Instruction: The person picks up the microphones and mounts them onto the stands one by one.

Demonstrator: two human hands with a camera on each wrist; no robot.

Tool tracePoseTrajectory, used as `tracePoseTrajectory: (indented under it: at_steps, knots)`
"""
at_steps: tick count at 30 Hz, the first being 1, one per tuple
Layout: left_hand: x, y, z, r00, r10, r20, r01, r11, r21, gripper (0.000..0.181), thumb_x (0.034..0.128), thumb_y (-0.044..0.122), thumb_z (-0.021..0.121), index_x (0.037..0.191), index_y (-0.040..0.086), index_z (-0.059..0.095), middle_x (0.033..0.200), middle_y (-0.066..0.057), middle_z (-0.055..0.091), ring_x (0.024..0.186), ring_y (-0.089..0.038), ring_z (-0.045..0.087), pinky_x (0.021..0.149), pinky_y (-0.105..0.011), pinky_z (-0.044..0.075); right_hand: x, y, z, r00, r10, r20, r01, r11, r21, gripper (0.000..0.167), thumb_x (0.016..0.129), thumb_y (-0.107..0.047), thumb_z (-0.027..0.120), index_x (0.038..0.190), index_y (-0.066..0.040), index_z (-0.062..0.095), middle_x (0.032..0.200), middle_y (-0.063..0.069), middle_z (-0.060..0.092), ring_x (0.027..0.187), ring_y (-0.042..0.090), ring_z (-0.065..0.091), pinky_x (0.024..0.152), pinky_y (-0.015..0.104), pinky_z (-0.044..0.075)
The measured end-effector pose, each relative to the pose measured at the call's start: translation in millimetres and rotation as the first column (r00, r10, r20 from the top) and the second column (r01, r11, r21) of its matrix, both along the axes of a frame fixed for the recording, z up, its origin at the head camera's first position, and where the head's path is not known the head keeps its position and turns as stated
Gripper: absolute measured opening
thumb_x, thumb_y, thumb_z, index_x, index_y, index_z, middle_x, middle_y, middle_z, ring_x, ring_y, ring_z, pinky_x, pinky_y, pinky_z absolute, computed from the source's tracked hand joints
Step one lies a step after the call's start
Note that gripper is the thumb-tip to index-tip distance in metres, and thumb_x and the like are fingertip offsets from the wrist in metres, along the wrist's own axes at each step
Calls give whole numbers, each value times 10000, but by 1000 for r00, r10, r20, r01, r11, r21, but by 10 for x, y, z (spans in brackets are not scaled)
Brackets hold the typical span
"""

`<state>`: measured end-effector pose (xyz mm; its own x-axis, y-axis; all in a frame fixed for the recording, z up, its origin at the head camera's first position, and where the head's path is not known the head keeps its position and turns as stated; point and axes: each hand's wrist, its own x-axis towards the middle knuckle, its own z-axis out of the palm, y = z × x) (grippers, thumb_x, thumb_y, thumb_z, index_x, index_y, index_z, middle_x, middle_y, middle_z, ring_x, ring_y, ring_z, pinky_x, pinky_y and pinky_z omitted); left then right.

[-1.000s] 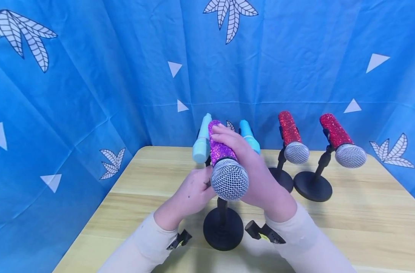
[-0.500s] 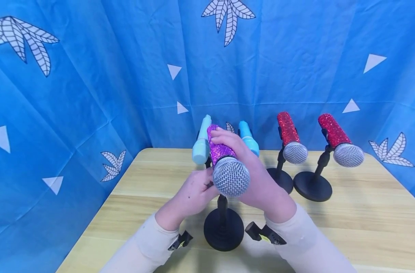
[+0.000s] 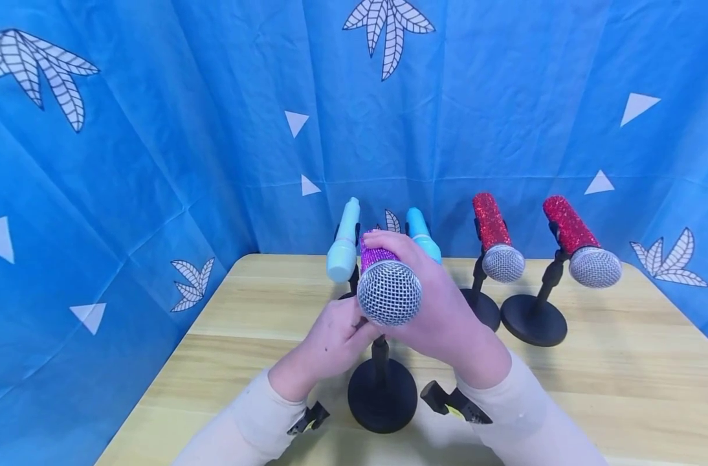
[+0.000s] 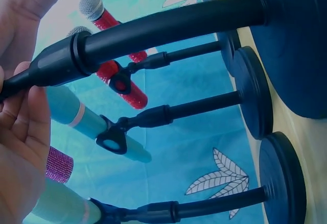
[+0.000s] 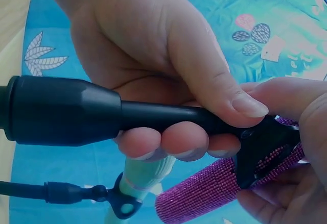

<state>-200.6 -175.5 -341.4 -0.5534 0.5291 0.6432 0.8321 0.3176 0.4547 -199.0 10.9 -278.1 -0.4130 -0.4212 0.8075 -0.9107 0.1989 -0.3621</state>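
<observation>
A purple rhinestone microphone (image 3: 389,291) with a silver mesh head sits in the clip (image 5: 265,152) of a black desk stand (image 3: 383,395). Its mesh end faces me. My right hand (image 3: 441,317) grips the microphone's handle from the right, covering much of it. Just below the clip, my left hand (image 3: 331,340) holds the thin neck of the stand; the right wrist view shows its thumb and fingers curled around that rod (image 5: 163,116). The stand's round base rests on the table. From the left wrist, the stand's pole (image 4: 173,25) crosses in front of the others.
Behind my hands, a mint microphone (image 3: 342,252) and a light blue microphone (image 3: 422,236) stand on black stands. Two red glitter microphones (image 3: 491,223) occupy stands (image 3: 533,320) to the right. A blue patterned cloth (image 3: 243,129) hangs behind the wooden table (image 3: 226,362).
The purple microphone has tilted, so its handle looks shorter and its far end lower, while the mesh faces me more directly. My right hand has moved with it; my left stays at the neck.
</observation>
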Motion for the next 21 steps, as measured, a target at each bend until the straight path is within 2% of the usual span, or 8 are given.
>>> tracePoseTrajectory:
  at_steps: [6, 11, 14, 17, 21]
  knots:
    - [19, 19, -16, 1000, 7, -30, -7, 1000, 3, 70, 1020, 125, 553, 986, 126, 614, 884, 37, 658, 852, -102, 623, 754, -244, 534, 0, -17, 22, 996, -47, -77, 46, 999, -13, 786, 684, -77, 908, 1354, 14, 506, 1332, 118, 587, 1301, 279, 537, 1108, 403, 400]
    - [25, 41, -29, 1000, -7, -10, 7, 1000, 26, 95, 1032, 112, 541, 973, 135, 612, 869, 39, 653, 821, -91, 612, 727, -236, 529, 2, -25, -6, 992, -88, -90, 89, 996, 5, 795, 672, -83, 922, 1344, 14, 508, 1309, 123, 599, 1270, 264, 561, 1090, 380, 420]
    - [31, 49, -37, 1000, -14, 10, 13, 999, 41, 97, 1020, 73, 555, 972, 125, 620, 856, 35, 651, 803, -96, 608, 715, -243, 530, 3, -26, -28, 990, -93, -104, 95, 995, 7, 827, 650, -57, 935, 1350, 13, 500, 1331, 132, 596, 1273, 273, 560, 1067, 389, 445]
    - [38, 55, -43, 1000, -8, 3, 8, 999, 47, 93, 1012, 56, 564, 973, 113, 625, 845, 29, 650, 794, -100, 606, 714, -245, 528, -8, -27, -44, 989, -84, -125, 85, 996, 7, 843, 645, -38, 936, 1358, 18, 489, 1352, 145, 592, 1287, 290, 553, 1059, 408, 453]
    - [50, 72, -31, 1000, -10, -1, 10, 999, 53, 162, 1007, 50, 550, 894, 122, 642, 810, 13, 659, 795, -90, 603, 702, -231, 519, -36, -27, -45, 991, -74, -112, 74, 997, -3, 836, 656, -82, 944, 1359, 17, 501, 1328, 134, 601, 1258, 275, 576, 1054, 382, 457]
